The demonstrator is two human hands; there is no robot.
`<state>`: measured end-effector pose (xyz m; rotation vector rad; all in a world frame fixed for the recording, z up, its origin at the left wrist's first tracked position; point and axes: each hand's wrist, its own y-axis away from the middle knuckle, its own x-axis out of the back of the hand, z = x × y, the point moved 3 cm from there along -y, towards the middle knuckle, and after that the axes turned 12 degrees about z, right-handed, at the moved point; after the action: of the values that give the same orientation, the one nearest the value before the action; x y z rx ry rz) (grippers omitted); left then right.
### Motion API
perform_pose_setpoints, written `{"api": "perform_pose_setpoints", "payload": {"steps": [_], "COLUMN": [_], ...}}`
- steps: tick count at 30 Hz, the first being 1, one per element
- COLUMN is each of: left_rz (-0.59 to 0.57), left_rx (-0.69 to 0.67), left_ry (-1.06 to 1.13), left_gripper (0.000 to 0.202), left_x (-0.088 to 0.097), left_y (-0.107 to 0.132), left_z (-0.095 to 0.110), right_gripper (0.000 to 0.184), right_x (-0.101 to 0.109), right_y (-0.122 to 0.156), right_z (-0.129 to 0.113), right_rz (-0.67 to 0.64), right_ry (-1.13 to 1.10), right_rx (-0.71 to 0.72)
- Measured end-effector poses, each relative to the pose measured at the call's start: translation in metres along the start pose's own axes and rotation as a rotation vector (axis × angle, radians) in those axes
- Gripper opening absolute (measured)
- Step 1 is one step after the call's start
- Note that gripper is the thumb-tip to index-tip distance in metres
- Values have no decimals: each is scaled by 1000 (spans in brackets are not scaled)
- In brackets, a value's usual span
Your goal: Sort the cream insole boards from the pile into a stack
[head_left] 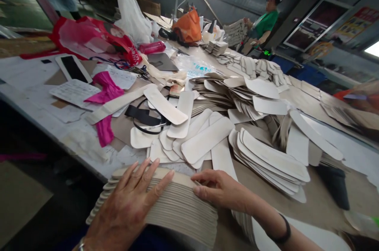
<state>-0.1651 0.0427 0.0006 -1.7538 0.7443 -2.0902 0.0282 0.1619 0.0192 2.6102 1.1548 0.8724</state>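
A fanned stack of pale, rounded-end strips (183, 207) sits at the near edge of the table, its layered edges facing me. My left hand (127, 199) lies over the stack's left part, palm down, with its fingers spread across the top. At the stack's upper right corner, my right hand (217, 189) has thumb and forefinger pinched together on the edge of the top strip. Its other fingers are curled behind. Just beyond both hands lie loose white strips (207, 140), and a neat pile of similar strips (272, 160) is to the right.
Larger piles of strips (248, 89) cover the table's middle. A phone (74, 68), papers, a magenta cloth (108, 89), a black strap (142, 114), a red bag (89, 35) and an orange bag (189, 25) lie farther left and back. A person in green (266, 21) stands at the far end.
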Motion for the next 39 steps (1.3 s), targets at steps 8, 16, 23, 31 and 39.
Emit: {"api": "perform_pose_setpoints", "payload": {"steps": [8, 16, 23, 31, 39], "left_rz": [22, 1, 4, -98, -31], "left_rx": [-24, -34, -72, 12, -19], "left_ry": [7, -8, -85, -12, -37], "left_gripper": [58, 71, 74, 75, 50], "left_x": [1, -1, 4, -7, -7], "left_y": [-3, -3, -8, 2, -6], "left_z": [1, -1, 2, -3, -2], "right_gripper": [38, 33, 39, 37, 27], "right_x": [7, 12, 10, 51, 4], "right_y": [-9, -11, -16, 6, 19], "right_z": [0, -11, 6, 2, 9], "right_rz": [-117, -190, 316, 808, 90], "right_ry": [148, 276, 720, 891, 151], "right_rx": [9, 216, 376, 508, 146]}}
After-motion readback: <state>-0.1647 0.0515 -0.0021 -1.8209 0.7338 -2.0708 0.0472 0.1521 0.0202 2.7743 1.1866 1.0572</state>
